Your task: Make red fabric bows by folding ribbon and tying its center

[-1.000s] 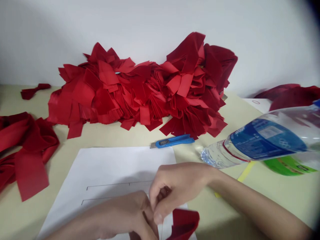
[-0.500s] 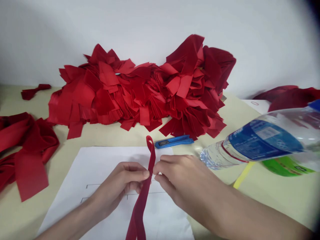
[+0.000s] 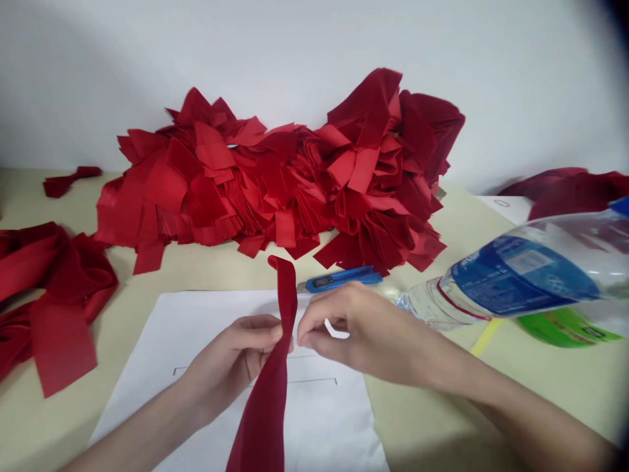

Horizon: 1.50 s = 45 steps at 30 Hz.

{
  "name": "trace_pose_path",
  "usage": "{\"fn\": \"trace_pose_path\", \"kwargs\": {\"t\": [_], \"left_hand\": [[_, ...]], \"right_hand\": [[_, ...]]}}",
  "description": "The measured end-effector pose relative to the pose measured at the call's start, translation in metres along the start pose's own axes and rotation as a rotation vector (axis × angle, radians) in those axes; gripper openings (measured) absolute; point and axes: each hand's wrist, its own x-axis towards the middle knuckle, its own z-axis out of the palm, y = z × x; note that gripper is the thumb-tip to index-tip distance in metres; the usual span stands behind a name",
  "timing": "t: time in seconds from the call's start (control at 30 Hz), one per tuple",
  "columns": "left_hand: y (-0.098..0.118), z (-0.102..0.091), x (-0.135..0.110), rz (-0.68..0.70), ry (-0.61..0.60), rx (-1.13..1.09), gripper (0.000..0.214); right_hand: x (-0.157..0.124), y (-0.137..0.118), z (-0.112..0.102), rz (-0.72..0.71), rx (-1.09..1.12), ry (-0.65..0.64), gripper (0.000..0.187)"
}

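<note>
The left hand (image 3: 236,357) and right hand (image 3: 344,328) are pinching the long red fabric strip (image 3: 284,295), judged soft and light, just below its 12 o'clock end.

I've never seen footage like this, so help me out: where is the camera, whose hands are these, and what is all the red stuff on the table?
There is no machine here: a person wears a camera on the head, looking down at their bare hands. The left hand and right hand pinch a red ribbon strip between their fingers, holding it upright over a white paper sheet with lines drawn on it. Behind lie a pile of cut red pieces, a blue utility knife and, at right, a water bottle. More loose ribbon lies at left on the table.
</note>
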Motion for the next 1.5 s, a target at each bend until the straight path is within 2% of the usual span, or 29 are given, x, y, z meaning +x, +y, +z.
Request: {"fn": "trace_pose_path", "kwargs": {"t": [0.1, 0.23, 0.47, 0.57, 0.67, 0.9, 1.1, 1.23, 1.37, 1.5], "left_hand": [[0.000, -0.002, -0.001, 0.023, -0.058, -0.028, 0.010], [0.000, -0.002, -0.003, 0.066, -0.126, -0.043, 0.014], [-0.006, -0.004, 0.001, 0.115, -0.246, -0.068, 0.017], [-0.011, -0.004, 0.004, 0.093, -0.300, -0.099, 0.016], [-0.013, -0.003, 0.004, 0.067, -0.336, -0.109, 0.016], [-0.012, -0.002, 0.002, 0.106, -0.286, -0.077, 0.017], [-0.013, -0.002, 0.003, 0.133, -0.265, -0.082, 0.019], [-0.016, 0.003, 0.000, 0.054, -0.351, -0.060, 0.022], [-0.020, 0.012, -0.006, -0.077, -0.407, -0.043, 0.025], [-0.031, 0.018, -0.010, -0.227, -0.333, 0.003, 0.024]], "right_hand": [[0.005, 0.006, -0.009, 0.033, 0.200, -0.084, 0.015], [0.006, 0.007, -0.015, 0.079, 0.377, -0.104, 0.013], [0.010, 0.014, -0.012, 0.130, 0.438, -0.191, 0.013], [0.013, 0.021, -0.011, 0.155, 0.467, -0.256, 0.015], [0.014, 0.024, -0.011, 0.166, 0.471, -0.267, 0.016], [0.012, 0.024, -0.019, 0.190, 0.458, -0.238, 0.016], [0.012, 0.024, -0.025, 0.163, 0.511, -0.251, 0.006], [0.015, 0.028, -0.018, 0.190, 0.581, -0.330, 0.010], [0.017, 0.030, -0.009, 0.138, 0.719, -0.439, 0.013], [0.022, 0.032, 0.003, 0.009, 0.803, -0.626, 0.013]]}}
